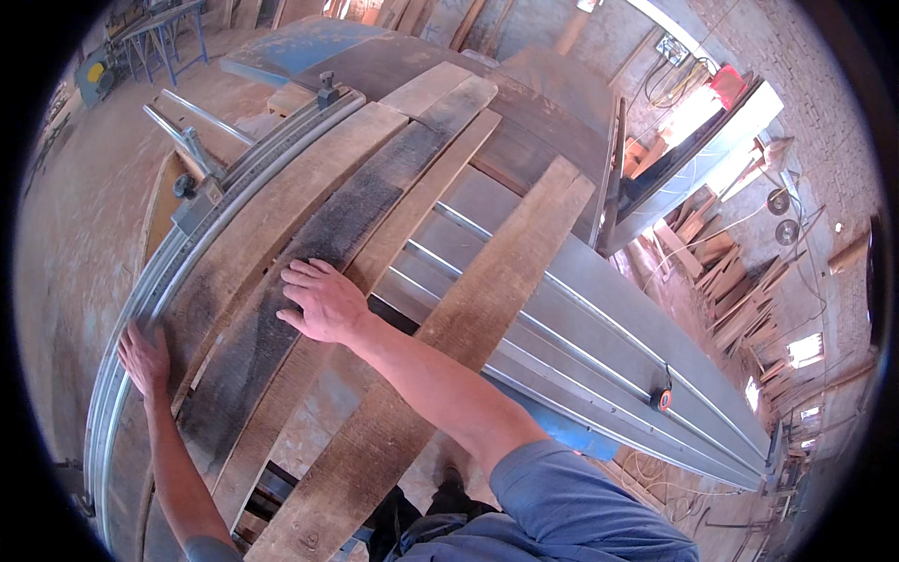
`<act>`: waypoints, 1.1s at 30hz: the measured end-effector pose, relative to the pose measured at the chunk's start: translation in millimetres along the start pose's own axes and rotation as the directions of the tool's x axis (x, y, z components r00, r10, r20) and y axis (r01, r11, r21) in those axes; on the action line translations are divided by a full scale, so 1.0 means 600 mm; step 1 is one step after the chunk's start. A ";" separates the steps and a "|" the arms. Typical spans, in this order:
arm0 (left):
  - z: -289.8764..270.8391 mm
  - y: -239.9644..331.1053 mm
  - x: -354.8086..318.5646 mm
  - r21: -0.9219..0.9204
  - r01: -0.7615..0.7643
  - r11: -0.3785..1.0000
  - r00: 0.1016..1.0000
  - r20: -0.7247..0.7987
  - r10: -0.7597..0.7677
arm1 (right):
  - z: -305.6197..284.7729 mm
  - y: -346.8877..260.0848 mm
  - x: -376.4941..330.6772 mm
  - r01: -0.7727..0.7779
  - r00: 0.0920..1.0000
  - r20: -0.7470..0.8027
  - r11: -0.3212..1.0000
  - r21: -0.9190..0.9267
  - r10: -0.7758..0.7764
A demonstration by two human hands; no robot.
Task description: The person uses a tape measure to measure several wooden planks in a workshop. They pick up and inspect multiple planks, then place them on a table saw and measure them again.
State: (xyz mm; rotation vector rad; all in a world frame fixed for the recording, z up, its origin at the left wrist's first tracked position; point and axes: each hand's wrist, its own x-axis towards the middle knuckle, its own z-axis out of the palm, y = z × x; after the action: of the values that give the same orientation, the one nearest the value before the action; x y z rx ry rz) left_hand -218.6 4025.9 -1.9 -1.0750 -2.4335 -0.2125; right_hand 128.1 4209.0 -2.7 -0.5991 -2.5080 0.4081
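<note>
My left hand (145, 363) lies with its fingers stretched along the inner side of the long metal fence rail (173, 274), over the edge of the leftmost board (281, 211). My right hand (323, 302) rests palm down, fingers apart, on a board with a dark, blackened face (351, 211). A narrower brown board (423, 187) runs along the right side of the dark one. Further right, a separate rough plank (501, 281) lies slantwise across the machine table, passing under my right forearm. Neither hand is wrapped round anything.
The grooved metal sliding table (609, 342) stretches to the right, with an orange and black tape measure (662, 400) on it. Clamp-like stops (197, 204) sit on the fence. Wood offcuts (740, 281) are heaped by the right wall. A blue-legged stand (164, 42) is at far left.
</note>
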 end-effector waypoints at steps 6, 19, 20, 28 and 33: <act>-0.002 -0.001 -0.002 -0.012 -0.003 1.000 1.000 -0.012 0.003 | -0.004 -0.001 0.002 0.001 1.000 0.014 1.000 0.011 -0.001; 0.003 -0.006 -0.004 0.021 0.008 1.000 1.000 -0.011 -0.008 | -0.005 -0.002 0.001 0.015 1.000 -0.012 1.000 0.002 -0.015; 0.004 -0.006 -0.004 0.022 0.009 1.000 1.000 -0.011 -0.009 | -0.004 0.000 0.001 0.011 1.000 -0.006 1.000 0.005 -0.011; 0.007 -0.009 -0.007 0.045 0.024 0.999 1.000 -0.005 -0.024 | -0.007 -0.003 0.000 -0.004 1.000 0.014 1.000 0.029 0.004; 0.005 -0.006 -0.008 0.035 0.016 0.999 1.000 0.009 -0.016 | -0.007 -0.001 -0.004 -0.001 1.000 -0.009 1.000 0.028 0.001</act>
State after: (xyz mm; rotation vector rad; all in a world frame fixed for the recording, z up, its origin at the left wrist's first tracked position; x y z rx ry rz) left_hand -219.6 4021.0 -6.9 -1.0437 -2.4462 -0.1693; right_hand 132.0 4208.0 -0.2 -0.5898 -2.4896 0.4391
